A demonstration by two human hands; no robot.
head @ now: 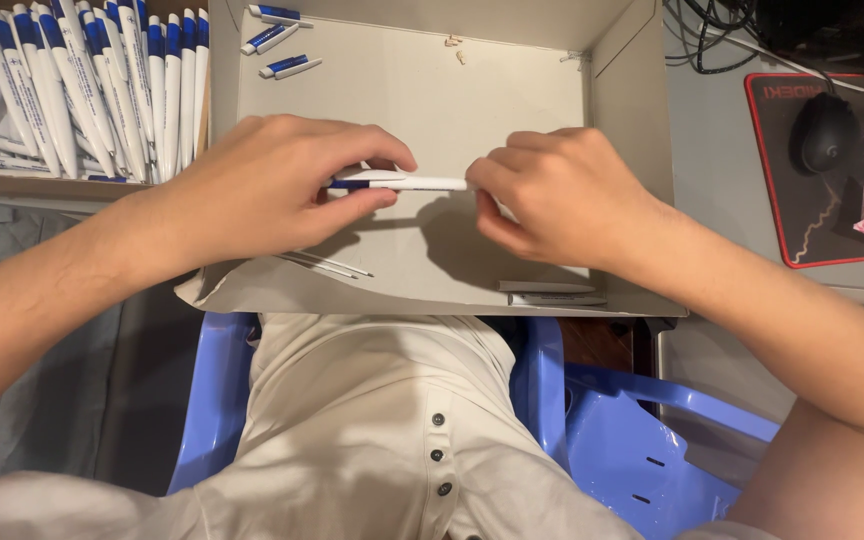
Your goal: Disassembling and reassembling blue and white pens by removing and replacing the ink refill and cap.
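My left hand (272, 190) and right hand (552, 195) pinch the ends of a light, stiff, slippery white-and-blue pen (402, 183).

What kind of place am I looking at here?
Probably a makeshift home or small-shop desk for putting pens together: both hands hold a white-and-blue pen over a cardboard box, a box of matching pens sits alongside, and a computer mouse lies nearby.
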